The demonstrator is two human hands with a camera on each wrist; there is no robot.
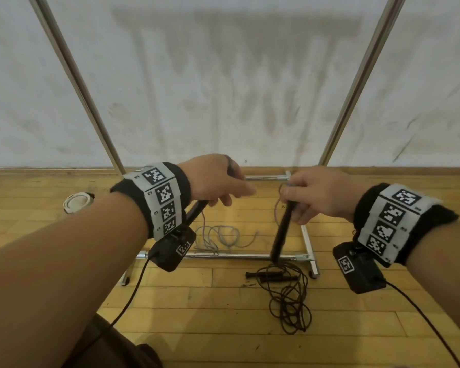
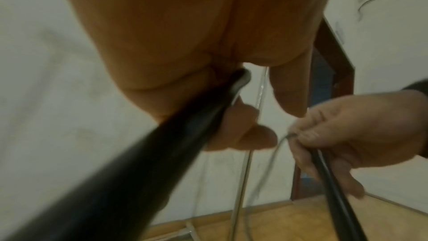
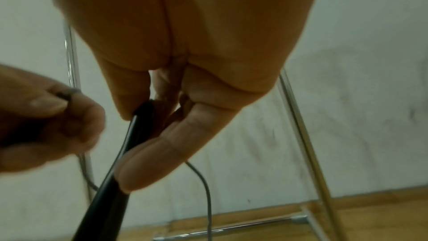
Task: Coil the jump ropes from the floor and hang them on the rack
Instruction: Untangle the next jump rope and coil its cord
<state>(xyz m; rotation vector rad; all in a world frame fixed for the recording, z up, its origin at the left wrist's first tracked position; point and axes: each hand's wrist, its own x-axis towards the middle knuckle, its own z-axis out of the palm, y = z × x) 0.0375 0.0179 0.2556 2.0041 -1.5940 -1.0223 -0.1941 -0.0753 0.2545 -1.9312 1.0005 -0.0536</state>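
While each hand (image 1: 218, 181) (image 1: 316, 193) clamps its fingers on a black handle (image 1: 282, 235) (grey rope (image 1: 218, 236) still piled on the floor inside the rack (image 1: 247, 257)), lifting may snag cord on that bar.

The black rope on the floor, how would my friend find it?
Look at the metal rack standing against the white wall. Just in front of its low front bar, toward the right, the black rope lies in a loose tangle on the wooden floor, with its black handles beside it. The other rope is thin, grey and held up by both hands.
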